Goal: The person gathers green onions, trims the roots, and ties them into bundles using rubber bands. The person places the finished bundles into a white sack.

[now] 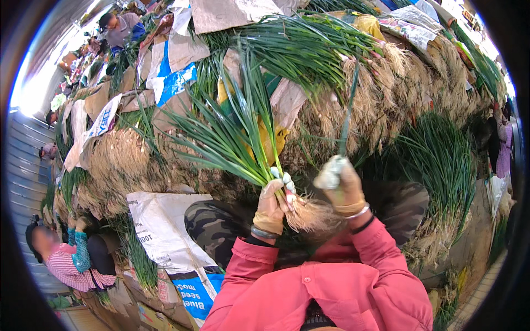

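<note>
My left hand [269, 207], in a pale glove with whitish fingertips, grips a bunch of green garlic or scallions [252, 153] around its lower stems. The long leaves fan out up and to the left. Reddish-white stem bases and a tuft of pale roots [310, 213] stick out to the right of that hand, above my lap. Close by on the right, my gloved right hand [341, 182] is closed around one end of a single green leaf [348, 116], which stands up from the fist. This hand is slightly blurred and apart from the bunch.
A heaped bank of rooted stalks [331, 49] lies ahead, partly covered with sacks [232, 14]. To my right stands another pile of green stalks [441, 165]. A white and blue sack [165, 231] lies by my left knee. A person [74, 256] sits at left; others work farther off.
</note>
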Tool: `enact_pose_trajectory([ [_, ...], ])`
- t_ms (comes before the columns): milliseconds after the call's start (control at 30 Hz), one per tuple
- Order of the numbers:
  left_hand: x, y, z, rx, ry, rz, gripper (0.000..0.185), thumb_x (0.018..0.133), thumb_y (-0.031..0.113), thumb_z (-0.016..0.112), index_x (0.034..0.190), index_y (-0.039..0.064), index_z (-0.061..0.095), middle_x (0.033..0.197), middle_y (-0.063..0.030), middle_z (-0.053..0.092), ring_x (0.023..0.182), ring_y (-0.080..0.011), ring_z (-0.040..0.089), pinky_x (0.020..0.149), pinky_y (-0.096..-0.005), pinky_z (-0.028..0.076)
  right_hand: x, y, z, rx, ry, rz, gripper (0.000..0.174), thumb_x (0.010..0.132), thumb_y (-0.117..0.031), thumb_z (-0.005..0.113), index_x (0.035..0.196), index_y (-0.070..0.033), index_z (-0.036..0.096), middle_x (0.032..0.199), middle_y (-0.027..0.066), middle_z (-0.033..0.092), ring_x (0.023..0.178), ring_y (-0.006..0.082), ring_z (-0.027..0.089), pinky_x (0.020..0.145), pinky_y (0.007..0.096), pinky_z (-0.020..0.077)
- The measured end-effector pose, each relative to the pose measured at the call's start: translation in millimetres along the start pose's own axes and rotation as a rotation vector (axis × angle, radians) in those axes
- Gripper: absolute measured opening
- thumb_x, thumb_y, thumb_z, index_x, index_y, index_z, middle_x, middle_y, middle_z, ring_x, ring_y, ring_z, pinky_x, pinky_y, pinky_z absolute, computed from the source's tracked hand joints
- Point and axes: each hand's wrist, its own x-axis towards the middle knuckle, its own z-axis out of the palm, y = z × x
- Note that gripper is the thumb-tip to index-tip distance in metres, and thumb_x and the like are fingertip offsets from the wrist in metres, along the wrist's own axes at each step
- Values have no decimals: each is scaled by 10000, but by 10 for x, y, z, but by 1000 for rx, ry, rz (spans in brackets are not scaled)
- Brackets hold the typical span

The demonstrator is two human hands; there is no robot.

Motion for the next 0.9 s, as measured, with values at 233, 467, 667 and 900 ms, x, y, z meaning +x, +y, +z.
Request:
enact_pose_trajectory([
  [233,-29,91,150,31,59,-42,353,855,156,639,1156,-12,562,795,-66,572,674,-198,569,564,-320,500,-91,-501,-906,-1925,-133,250,322,869,-309,635,1051,-49,683,1065,179,658,954,315,650,836,362,500],
  [467,-72,340,652,127,-213,-28,475,886,184,634,1303,107,420,810,-48,543,752,-203,563,577,-347,494,1074,-26,-672,-2199,-147,-399,314,856,-251,612,1116,-75,625,912,187,673,872,338,662,753,410,530],
  [667,278,516,816,186,-298,11,499,882,172,632,1312,54,410,827,-78,610,650,-227,600,526,-374,503,315,690,-1526,-2161,-1079,792,376,898,-273,511,1213,-81,588,1151,153,630,1038,288,626,909,390,495],
  [900,630,142,434,146,-123,-30,372,883,131,623,1223,43,500,816,-69,624,665,-194,606,560,-354,509,1169,-211,-279,-1211,7,-482,326,872,-243,578,1107,-22,622,1013,201,658,852,378,649,722,416,539],
])
